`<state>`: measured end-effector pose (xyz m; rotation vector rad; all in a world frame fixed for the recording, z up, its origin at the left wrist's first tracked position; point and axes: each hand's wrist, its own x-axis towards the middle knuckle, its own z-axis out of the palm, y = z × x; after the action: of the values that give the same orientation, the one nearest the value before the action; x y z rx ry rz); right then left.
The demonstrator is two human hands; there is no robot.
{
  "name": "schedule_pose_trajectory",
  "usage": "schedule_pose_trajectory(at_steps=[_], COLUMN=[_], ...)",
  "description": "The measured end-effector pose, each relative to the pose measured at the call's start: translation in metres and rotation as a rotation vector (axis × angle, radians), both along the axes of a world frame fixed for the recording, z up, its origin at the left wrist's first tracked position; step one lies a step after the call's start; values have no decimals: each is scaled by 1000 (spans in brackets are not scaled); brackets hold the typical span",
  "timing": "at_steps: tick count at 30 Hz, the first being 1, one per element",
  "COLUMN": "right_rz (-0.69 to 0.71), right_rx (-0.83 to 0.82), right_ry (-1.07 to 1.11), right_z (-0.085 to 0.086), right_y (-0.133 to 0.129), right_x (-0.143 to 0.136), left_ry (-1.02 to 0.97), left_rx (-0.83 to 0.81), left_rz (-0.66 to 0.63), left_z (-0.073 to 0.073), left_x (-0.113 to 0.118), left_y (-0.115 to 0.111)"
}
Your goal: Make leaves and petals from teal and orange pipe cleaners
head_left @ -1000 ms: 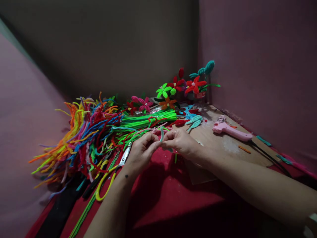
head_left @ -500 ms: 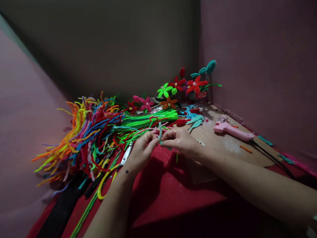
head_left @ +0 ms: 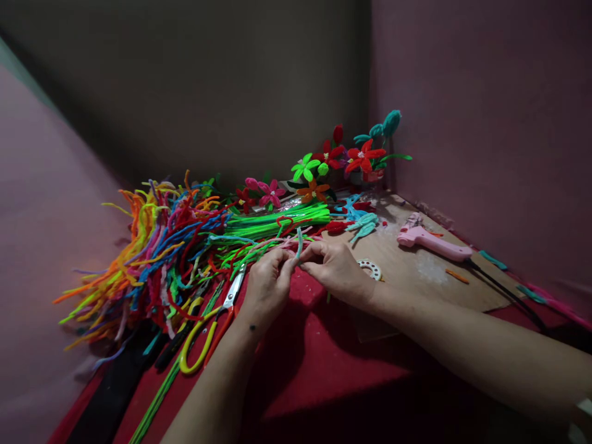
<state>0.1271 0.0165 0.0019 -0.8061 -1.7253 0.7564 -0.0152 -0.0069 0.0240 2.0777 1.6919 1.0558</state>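
Observation:
A pale teal pipe cleaner [head_left: 300, 239] stands up between my two hands, its lower part hidden by the fingers. My left hand [head_left: 271, 280] pinches it between thumb and forefinger. From the other side, my right hand [head_left: 335, 271] closes its fingertips on the same piece. Both hands meet just above the red cloth [head_left: 319, 345]. Beside my left wrist lie scissors with yellow handles [head_left: 210, 339].
Many coloured pipe cleaners [head_left: 157, 246] pile up at left, with a green bundle [head_left: 287, 221] behind my hands. Fuzzy flowers [head_left: 365, 155] stand at the back. A pink glue gun [head_left: 435, 242] rests on a brown board [head_left: 402, 271] at right, near a white ring [head_left: 370, 267].
My left hand has turned slightly and moved a little right and down. My right hand has shifted slightly, showing more of the white ring. The pinched piece remains between both hands.

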Motion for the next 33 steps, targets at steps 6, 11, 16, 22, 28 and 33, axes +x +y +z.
schedule_pose_trajectory(at_steps=[6,11,16,22,28,33], right_rz=[-162,-187,-4,349,326,317], right_rx=[576,550,-2,-569,-740,-829], right_ry=[-319,-479,-216,100,38,113], right_z=[4,4,6,8,14,15], right_y=[4,4,2,7,3,0], right_x=[7,6,4,5,1,-2], left_ry=[-3,-66,-128,28,153,108], left_rx=[-44,-56,-65,11,74,69], left_rz=[-103,-104,-47,-5,35,78], left_z=[4,3,2,1,-2,-4], left_x=[-3,-3,-3,-4,-7,-5], left_y=[0,0,0,1,2,2])
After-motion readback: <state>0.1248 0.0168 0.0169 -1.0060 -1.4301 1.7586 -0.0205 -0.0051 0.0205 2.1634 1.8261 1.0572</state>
